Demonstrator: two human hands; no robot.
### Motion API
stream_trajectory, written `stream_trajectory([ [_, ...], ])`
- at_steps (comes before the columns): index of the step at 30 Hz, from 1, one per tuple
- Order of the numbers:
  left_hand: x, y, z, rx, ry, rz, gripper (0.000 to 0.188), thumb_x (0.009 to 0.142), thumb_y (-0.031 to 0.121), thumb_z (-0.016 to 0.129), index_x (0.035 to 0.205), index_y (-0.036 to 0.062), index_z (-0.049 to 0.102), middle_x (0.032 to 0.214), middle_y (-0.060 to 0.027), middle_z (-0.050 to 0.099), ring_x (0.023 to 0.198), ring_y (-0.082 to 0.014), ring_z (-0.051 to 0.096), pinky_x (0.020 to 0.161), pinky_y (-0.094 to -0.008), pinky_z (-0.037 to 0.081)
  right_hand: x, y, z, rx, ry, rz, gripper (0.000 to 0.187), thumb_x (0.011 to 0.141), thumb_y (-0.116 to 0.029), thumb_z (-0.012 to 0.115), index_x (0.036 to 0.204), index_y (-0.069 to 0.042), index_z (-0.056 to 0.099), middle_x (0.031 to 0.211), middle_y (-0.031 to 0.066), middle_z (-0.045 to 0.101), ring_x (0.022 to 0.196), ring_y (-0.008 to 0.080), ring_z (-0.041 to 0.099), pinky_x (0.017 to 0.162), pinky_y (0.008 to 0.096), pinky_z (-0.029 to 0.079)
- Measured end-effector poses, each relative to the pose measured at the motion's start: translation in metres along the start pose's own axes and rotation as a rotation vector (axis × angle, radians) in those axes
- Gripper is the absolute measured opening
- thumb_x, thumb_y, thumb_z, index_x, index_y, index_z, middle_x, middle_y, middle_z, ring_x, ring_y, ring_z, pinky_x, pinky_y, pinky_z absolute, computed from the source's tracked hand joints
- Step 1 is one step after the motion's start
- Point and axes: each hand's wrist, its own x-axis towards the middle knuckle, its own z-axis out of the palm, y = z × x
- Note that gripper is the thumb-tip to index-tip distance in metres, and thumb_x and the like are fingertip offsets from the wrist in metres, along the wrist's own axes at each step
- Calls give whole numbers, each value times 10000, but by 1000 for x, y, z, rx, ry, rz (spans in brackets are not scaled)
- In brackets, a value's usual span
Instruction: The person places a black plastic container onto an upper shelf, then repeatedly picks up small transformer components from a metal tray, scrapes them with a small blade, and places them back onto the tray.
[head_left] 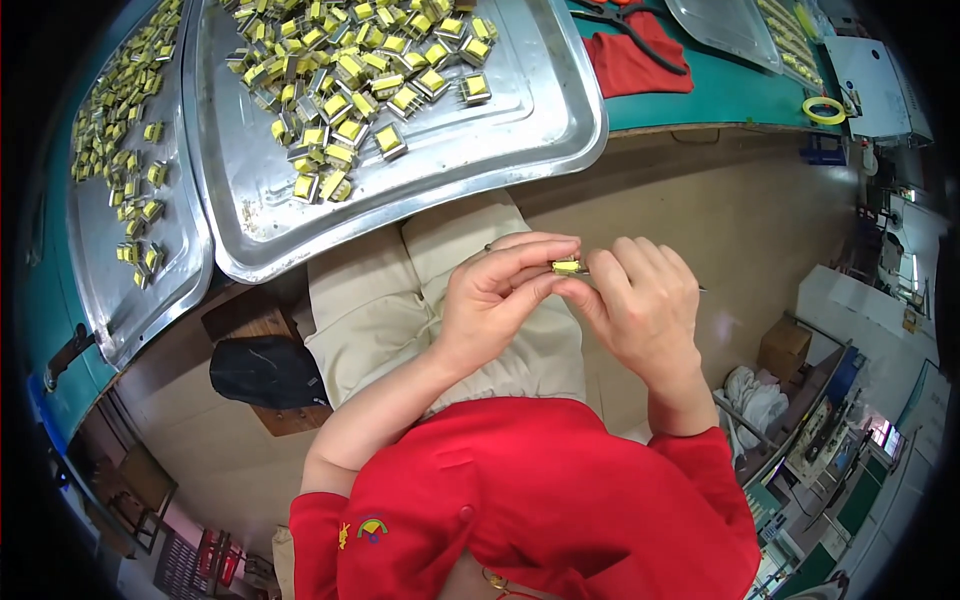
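My left hand (492, 293) pinches a small yellow-wrapped transformer (567, 267) between thumb and fingertips, above my lap. Close against its right side is my right hand (645, 300), with fingers curled round a thin metal tool. Only a short end of that tool shows past the hand, so its kind is hidden. Beyond my hands, a large metal tray (480, 160) carries a heap of similar yellow transformers (350, 70). A second metal tray (180, 290) at the left holds more of them, scattered.
On the green bench (640, 110) lie a red cloth (635, 62), black-handled pliers (650, 40) and a roll of yellow tape (824, 110). A dark-handled tool (70, 355) rests at the left edge. Below stands a wooden stool (285, 420) with a black cushion.
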Motion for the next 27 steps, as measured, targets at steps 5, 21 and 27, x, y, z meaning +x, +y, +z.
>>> stream_trajectory([
  [5, 0, 0, 0, 3, 3, -15, 310, 843, -105, 514, 1146, -53, 560, 1201, -148, 528, 1087, -217, 561, 929, -307, 474, 1, -1, 1, 16, 12, 12, 378, 810, -420, 610, 696, -71, 518, 619, 52, 437, 544, 223, 457, 492, 332, 339],
  [21, 2, -3, 5, -120, 109, 57, 254, 803, -134, 561, 1030, -27, 525, 1119, -144, 548, 1024, -177, 575, 860, -289, 522, -11, -13, 2, 322, 65, 174, 69, 861, -79, 541, 869, -11, 550, 706, 116, 520, 599, 295, 518, 539, 377, 410],
  [27, 2, -5, 4, -47, 106, 77, 249, 794, -130, 579, 1009, -28, 504, 1108, -152, 553, 1014, -182, 580, 852, -294, 532, -15, -16, 5, 256, 54, 157, 51, 841, -62, 559, 859, -17, 543, 700, 104, 515, 585, 287, 515, 531, 369, 409],
])
